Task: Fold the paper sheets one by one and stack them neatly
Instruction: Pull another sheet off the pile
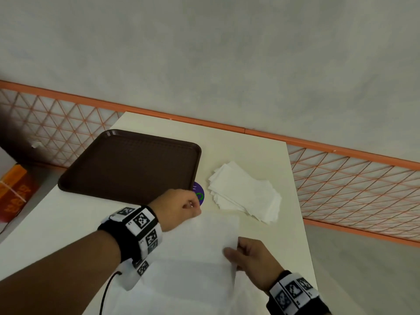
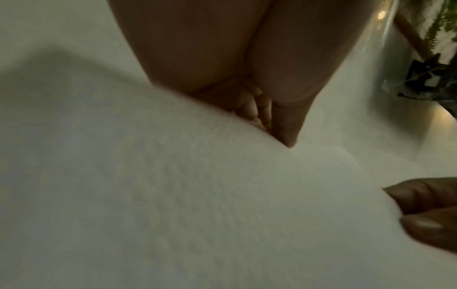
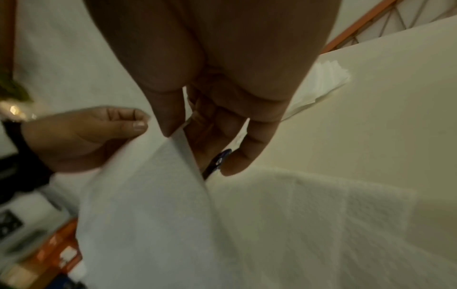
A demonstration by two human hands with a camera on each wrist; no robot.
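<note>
Left hand fingers curled, pinching far-left corner of the paper sheet. Right hand thumb and fingers pinch its right edge, lifted off the worktop. Sheet lies near edge, long axis running away from the person toward the tray. Stack of folded sheets further back right, long axis slanting back-left to front-right. Purple sticker between tray and stack.

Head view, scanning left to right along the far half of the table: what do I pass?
Orange printed box beside the table → dark brown plastic tray → round purple sticker → stack of folded white paper sheets → orange lattice railing.
</note>
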